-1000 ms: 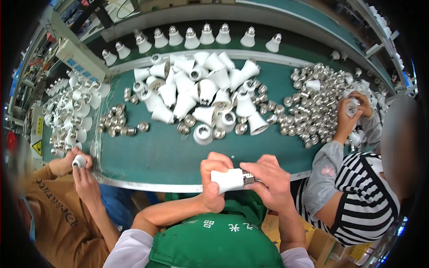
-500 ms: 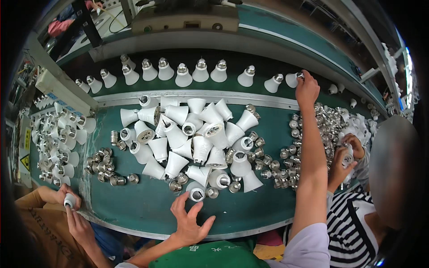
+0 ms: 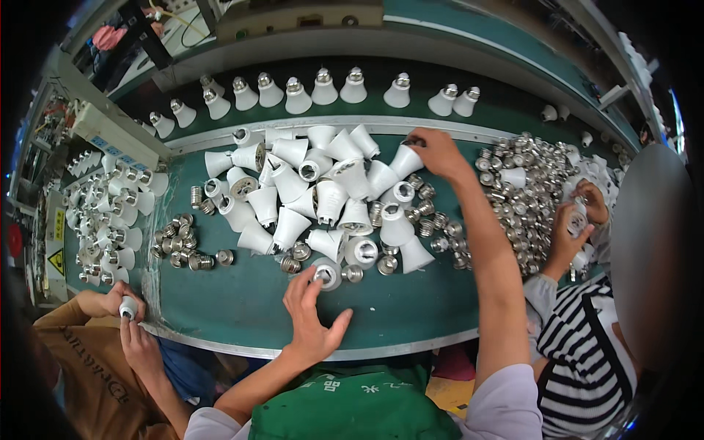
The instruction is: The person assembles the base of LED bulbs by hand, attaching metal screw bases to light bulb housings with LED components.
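Observation:
My left hand [image 3: 312, 317] is open on the near side of the bench, fingers spread. Its fingertips are at the rim of a white bulb housing [image 3: 327, 273], which lies with its opening facing me. At the right rear of the central pile, my right hand [image 3: 440, 152] bends its fingers over a metal screw cap [image 3: 415, 141], mostly hidden by them. A white cone-shaped housing [image 3: 405, 161] lies just below those fingers. Between my hands is a heap of similar white housings [image 3: 292, 182], some with dark wires sticking out, with loose silver caps [image 3: 386, 265] along its edges.
Capped housings [image 3: 397, 94] stand in a row on the dark belt [image 3: 499, 110] behind a metal rail [image 3: 330, 122]. Heaped screw caps [image 3: 517, 205] lie right, capped housings [image 3: 110, 220] left. A co-worker's hands [image 3: 128, 304] hold a housing at left; another's hands [image 3: 579, 220] work at right.
My right hand has left the capped housing on the belt, which now stands in the row, and has come left and nearer to the pile's rear edge. My left hand stays by the same housing.

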Available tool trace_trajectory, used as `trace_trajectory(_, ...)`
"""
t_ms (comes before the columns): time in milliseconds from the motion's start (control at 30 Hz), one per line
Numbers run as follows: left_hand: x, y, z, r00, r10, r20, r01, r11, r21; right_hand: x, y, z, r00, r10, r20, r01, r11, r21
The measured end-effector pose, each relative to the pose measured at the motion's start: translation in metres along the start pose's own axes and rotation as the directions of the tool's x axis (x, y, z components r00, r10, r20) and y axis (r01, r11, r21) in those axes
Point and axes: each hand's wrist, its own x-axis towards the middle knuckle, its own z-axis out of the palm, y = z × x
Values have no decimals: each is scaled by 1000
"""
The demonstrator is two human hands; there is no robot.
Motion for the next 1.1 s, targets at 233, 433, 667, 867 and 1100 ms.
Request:
trace_trajectory(233, 1, 8, -3, 993, -115, -10, 114, 993, -25, -54, 1, 9, 956, 71, -284, -88, 995, -49)
trace_trajectory(433, 12, 0, 2, 986, -167, 22, 166, 985, 55, -101, -24, 7, 928, 99, -360, -195, 951, -239)
trace_trajectory(667, 14, 9, -14, 1000, -10, -4, 11, 991, 137, -121, -31, -8, 677, 323, -661, -167, 943, 289)
trace_trajectory(867, 0, 25, -23, 948, -281, 147, 302, 654, -694, -155, -63, -9, 795, 553, -250, 36, 369, 929)
trace_trajectory(1100, 15, 69, -16, 856, -175, 486, 512, 170, -842, -250, -140, -3, 983, 144, 112, -154, 330, 931)
